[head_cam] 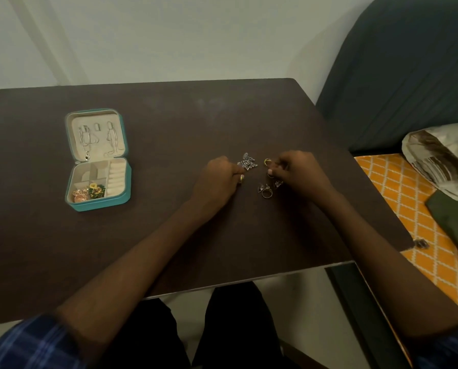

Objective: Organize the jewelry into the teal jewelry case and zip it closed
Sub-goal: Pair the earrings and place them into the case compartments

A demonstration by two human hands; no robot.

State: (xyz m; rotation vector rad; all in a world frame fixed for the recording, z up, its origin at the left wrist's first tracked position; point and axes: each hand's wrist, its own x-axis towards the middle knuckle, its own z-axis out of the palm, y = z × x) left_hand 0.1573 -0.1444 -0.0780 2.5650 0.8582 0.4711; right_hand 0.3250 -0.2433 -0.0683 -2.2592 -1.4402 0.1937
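On the dark table (169, 235) we sit about halfway through; the teal jewelry case (98, 159) lies open well to the left of our hands, with chains hung in its lid and a few coloured pieces in its front compartments, the zip undone. Our left hand (218, 178) pinches a small gold ring (241, 178), the silver filigree piece (247, 161) just beyond its fingertips; our right hand (297, 173) curls over loose rings (266, 192), and we cannot tell what it grips; the ring slots look unfilled.
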